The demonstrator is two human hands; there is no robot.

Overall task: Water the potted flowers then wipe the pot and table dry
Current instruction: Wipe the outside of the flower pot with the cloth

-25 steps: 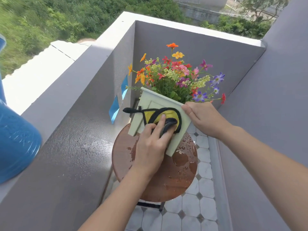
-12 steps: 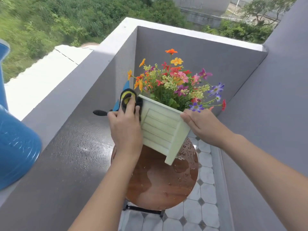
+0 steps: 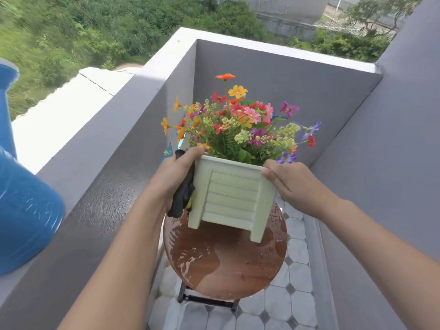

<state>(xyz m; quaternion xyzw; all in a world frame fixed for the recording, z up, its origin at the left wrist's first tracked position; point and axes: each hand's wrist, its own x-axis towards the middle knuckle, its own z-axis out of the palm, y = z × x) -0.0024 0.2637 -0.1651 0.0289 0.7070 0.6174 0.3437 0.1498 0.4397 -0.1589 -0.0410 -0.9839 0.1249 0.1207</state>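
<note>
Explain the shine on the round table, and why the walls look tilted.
Head view: sunlight glints off water on the table; the wide lens splays the walls outward; the blue container at the left looks smeared; the flowers are sharp.

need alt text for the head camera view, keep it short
A person's left hand and right hand hold a pale green pot of colourful flowers over a wet round table; the left also grips a dark cloth against it.

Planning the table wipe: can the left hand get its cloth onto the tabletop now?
Probably not yet: left hand pins cloth to the pot; near half of the table lies bare.
</note>
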